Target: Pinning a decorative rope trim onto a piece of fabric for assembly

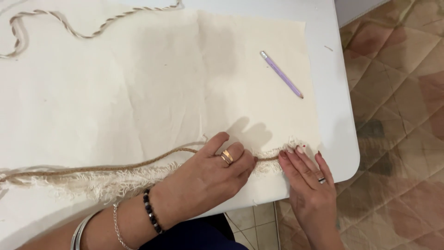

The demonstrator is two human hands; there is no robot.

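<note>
One white table (340, 139) fills most of the frame, its rounded corner at lower right; beyond it, at the right edge, lies a quilted brown-and-tan cover (397, 115). One sheet of cream cloth (152, 88) covers nearly the whole tabletop, creased down its middle and frayed into a fringe (115, 183) along its near edge.

Two cords are in view. One brown cord (115, 165) runs along the fringe from the left edge of the frame to lower centre, passing under both hands. One twisted cream-and-tan rope (69, 28) loops across the upper left corner.

Two hands work at lower centre. The left hand (208, 178) lies palm down on the cord and fringe, fingers together and pressed flat; it wears rings, and its wrist carries a dark bead bracelet (151, 210) and thin metal bangles. The right hand (307, 185) sits just beside it at the cloth's lower right corner, fingers held close and straight, their tips pressing the cord's end onto the fringe; it wears one ring.

One lilac pencil (281, 74) lies slanted on the cloth, upper right, well apart from the hands.

No containers show.
</note>
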